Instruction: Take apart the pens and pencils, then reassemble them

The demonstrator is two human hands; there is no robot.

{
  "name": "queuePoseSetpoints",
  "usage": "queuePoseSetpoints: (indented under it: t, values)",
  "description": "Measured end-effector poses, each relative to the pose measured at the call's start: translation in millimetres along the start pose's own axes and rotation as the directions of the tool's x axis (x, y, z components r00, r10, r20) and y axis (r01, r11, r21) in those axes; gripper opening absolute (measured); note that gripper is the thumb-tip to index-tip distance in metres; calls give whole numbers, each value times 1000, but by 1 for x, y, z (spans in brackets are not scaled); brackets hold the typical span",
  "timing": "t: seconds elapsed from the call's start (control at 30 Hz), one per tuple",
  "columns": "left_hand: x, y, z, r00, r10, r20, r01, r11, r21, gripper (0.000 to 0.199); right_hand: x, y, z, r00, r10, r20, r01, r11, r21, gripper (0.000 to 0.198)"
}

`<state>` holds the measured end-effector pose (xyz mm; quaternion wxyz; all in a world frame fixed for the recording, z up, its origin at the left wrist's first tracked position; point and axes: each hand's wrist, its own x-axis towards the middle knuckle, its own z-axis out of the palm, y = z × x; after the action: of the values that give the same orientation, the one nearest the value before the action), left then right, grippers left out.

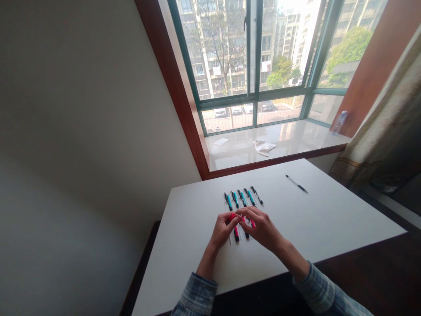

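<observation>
My left hand (223, 229) is closed around a pink pen part (233, 216), one end of which shows above the thumb. Close against it, my right hand (259, 224) has its thumb and fingertips pinched together; what lies in that pinch is too small to make out. Just beyond my hands is a row of black-and-blue pen parts (236, 199). Beneath them lie pink-and-black pen parts (236, 234), partly covered by my fingers, with thin clear sticks beside them. At the row's right end is a slim black-and-clear pen (257, 195).
A single pen (296, 184) lies apart on the right of the white table (335, 215). Behind the table, a crumpled cloth (264, 147), a white sheet (220, 141) and a plastic bottle (339, 122) are on the windowsill. A curtain (371, 109) hangs at the right.
</observation>
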<state>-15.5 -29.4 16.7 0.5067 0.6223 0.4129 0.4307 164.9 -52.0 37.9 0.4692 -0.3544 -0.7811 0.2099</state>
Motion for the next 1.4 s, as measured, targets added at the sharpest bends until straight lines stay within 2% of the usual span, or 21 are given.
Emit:
queuePoseSetpoints:
  t: [0.2, 0.33, 0.47, 0.57, 0.77, 1.1, 1.27, 1.4]
  values:
    - [0, 0, -2, 1000, -12, -21, 13, 999, 47, 43, -2, 11, -4, 999, 3, -35, -4, 1000, -29, 22]
    - [-1, 0, -3, 997, -34, -74, 38, 997, 60, 45, -9, 39, -17, 997, 31, -68, -37, 995, -91, 33]
    - [-1, -2, -3, 998, -36, -58, 40, 997, 61, 45, -18, 67, -28, 996, 83, -34, -87, 985, -146, 38]
    - [-1, -3, -3, 999, -26, -46, 29, 997, 65, 42, -23, 77, -28, 993, 115, -3, -114, 978, -176, 41]
    - [-1, -4, -4, 999, -21, -46, 24, 997, 69, 39, -25, 79, -21, 989, 142, 42, -131, 971, -202, 39]
    - [-1, -2, -3, 997, -26, -69, 31, 997, 78, 38, -26, 80, -22, 990, 134, 43, -122, 968, -220, 37]
    - [-1, -1, -3, 998, -27, -64, 31, 997, 64, 37, -31, 81, -27, 990, 141, -10, -140, 966, -216, 32]
    - [-1, -1, -3, 998, -22, -64, 26, 998, 64, 38, -37, 86, -28, 974, 199, -107, -219, 946, -239, 23]
